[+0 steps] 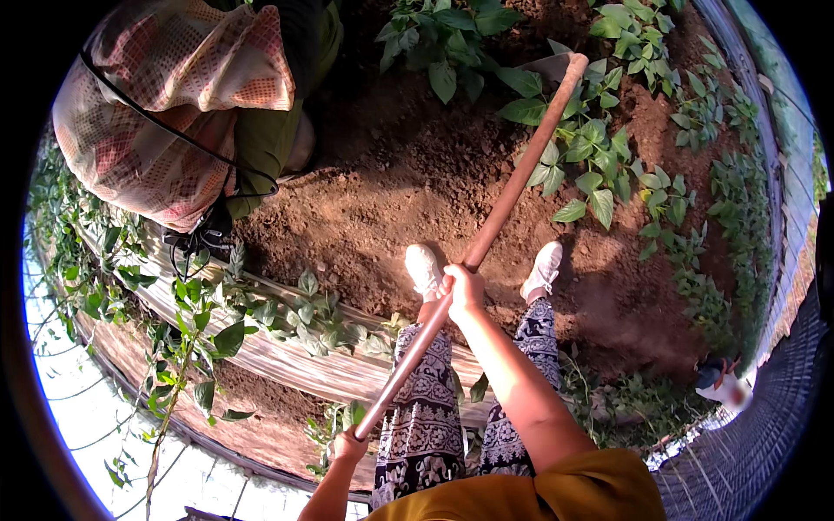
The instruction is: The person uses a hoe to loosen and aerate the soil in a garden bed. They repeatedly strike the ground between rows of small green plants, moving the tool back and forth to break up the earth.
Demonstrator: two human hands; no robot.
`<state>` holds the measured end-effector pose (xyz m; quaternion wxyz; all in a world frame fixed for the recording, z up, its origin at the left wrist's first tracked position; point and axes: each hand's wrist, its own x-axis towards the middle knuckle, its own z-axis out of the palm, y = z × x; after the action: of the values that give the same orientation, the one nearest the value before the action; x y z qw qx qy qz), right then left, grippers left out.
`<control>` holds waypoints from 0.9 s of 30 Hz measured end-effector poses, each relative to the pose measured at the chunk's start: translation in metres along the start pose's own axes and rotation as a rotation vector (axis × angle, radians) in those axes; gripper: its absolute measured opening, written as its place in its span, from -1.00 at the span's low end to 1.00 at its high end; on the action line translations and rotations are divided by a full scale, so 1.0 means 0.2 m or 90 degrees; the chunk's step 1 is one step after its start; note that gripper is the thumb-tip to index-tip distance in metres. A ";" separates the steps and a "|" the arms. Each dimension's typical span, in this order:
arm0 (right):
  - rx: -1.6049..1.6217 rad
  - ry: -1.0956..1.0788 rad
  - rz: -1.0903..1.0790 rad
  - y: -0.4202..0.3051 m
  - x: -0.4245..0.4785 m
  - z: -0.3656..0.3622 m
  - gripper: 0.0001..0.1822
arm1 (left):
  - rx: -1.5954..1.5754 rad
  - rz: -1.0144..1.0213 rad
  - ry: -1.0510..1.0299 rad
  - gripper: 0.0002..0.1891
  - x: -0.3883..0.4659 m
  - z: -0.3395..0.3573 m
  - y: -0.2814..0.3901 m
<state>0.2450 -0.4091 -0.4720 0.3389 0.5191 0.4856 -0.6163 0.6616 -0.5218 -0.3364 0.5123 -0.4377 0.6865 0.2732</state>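
Note:
Both of my hands grip the long wooden handle (515, 185) of a hoe. My left hand (350, 446) is closed around its butt end, low in the view beside my patterned trousers. Further up, my right hand (464, 286) wraps the shaft near its middle, above my white shoes. The handle slants away to the upper right. At its far end the metal hoe blade (547, 66) sits among leafy green plants (589, 140), partly hidden by leaves. Whether the blade touches the soil (391, 202) I cannot tell.
Another person in a checked garment (176, 117) bends close by at the upper left, a black cable across their back. Pale plastic sheeting (280, 352) with plants runs behind my feet. A second person (720, 384) is far right. Leafy rows (743, 221) border the right side.

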 end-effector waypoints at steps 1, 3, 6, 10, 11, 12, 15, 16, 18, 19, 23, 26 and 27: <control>-0.005 0.006 -0.027 -0.12 0.02 0.04 -0.84 | 0.000 0.011 0.021 -0.65 0.09 -0.04 0.14; 0.008 -0.012 -0.068 -0.30 0.12 0.11 -0.83 | -0.013 0.055 0.055 -0.68 0.29 -0.01 0.27; 0.011 -0.010 -0.093 -0.38 0.39 0.13 -0.84 | -0.059 0.052 0.052 -0.69 0.43 -0.06 0.47; -0.020 -0.003 -0.025 -0.14 0.52 0.08 -0.84 | -0.017 0.023 0.050 -0.70 0.25 -0.04 0.40; -0.019 -0.009 -0.008 -0.08 0.48 0.07 -0.82 | -0.003 0.033 0.058 -0.72 0.19 -0.06 0.33; -0.024 -0.049 -0.005 -0.01 0.35 0.08 -0.82 | -0.032 0.012 0.053 -0.73 0.11 0.00 0.19; -0.023 -0.043 0.073 0.21 -0.07 0.02 -0.82 | -0.022 -0.070 -0.038 -0.69 -0.21 0.02 -0.13; -0.002 -0.067 0.106 0.27 -0.16 -0.02 -0.83 | 0.017 -0.069 -0.045 -0.68 -0.30 0.01 -0.20; 0.021 -0.068 0.104 0.26 -0.24 -0.03 -0.84 | -0.008 -0.083 -0.041 -0.66 -0.36 0.00 -0.30; 0.031 -0.068 0.093 0.22 -0.25 -0.02 -0.84 | 0.006 -0.089 -0.036 -0.66 -0.35 -0.04 -0.24; 0.081 -0.090 0.029 -0.09 -0.33 -0.07 -0.81 | 0.035 -0.025 0.013 -0.67 -0.16 -0.13 -0.11; 0.161 -0.159 -0.045 -0.26 -0.40 -0.26 -0.77 | 0.072 0.051 0.054 -0.70 -0.08 -0.21 0.06; 0.198 -0.169 -0.055 -0.32 -0.42 -0.35 -0.77 | 0.095 0.071 0.056 -0.69 -0.07 -0.23 0.12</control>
<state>0.2276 -0.3313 -0.3737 0.2888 0.4579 0.3574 -0.7611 0.6202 -0.5442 -0.3107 0.4968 -0.3707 0.7503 0.2297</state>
